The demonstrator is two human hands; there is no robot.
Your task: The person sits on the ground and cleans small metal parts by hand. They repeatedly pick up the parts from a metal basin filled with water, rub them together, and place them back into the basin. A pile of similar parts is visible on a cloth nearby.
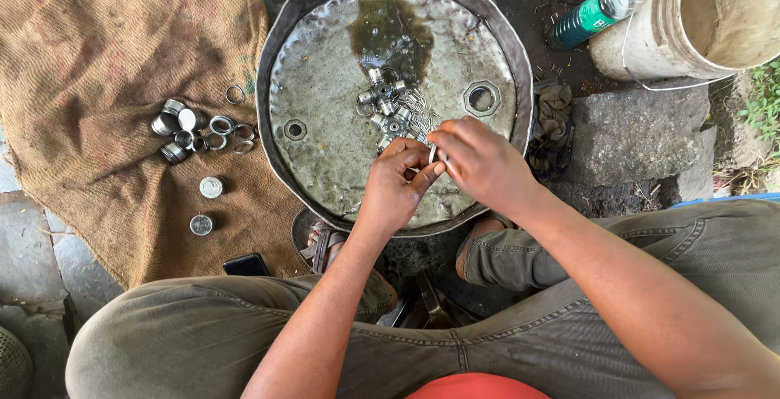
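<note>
Both hands, left hand & right hand, pinch a small metal ring over the oily steel pan; slick fingers could drop it into the parts pile.

One large round metal tray is seen, with one dark pool of liquid in it and one heap of small metal bearing parts, too tangled to be counted. About nine cups and rings are clustered on one burlap sack, and two round caps are laid apart below them. One green bottle, one pale bucket, one dark phone and one rag are counted.
</note>
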